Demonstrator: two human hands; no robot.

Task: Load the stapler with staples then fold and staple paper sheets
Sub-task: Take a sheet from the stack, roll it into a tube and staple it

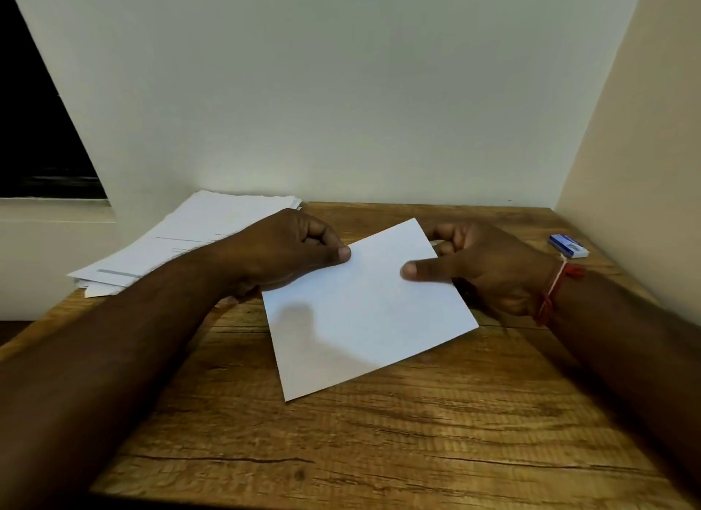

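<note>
Pinching paper sheet point(364, 319) between left hand point(288, 251) and right hand point(489, 266), thumbs on top; risks crooked crease from loose corner below grips.

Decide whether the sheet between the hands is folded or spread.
Likely folded: the sheet looks smaller than those in the paper stack, though no crease or doubled edge shows.

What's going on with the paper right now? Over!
Left hand pinches the paper, left edge. Right hand grips right edge, thumb on top. No stapler in view. Nearby paper stack and blue box sit aside.
</note>
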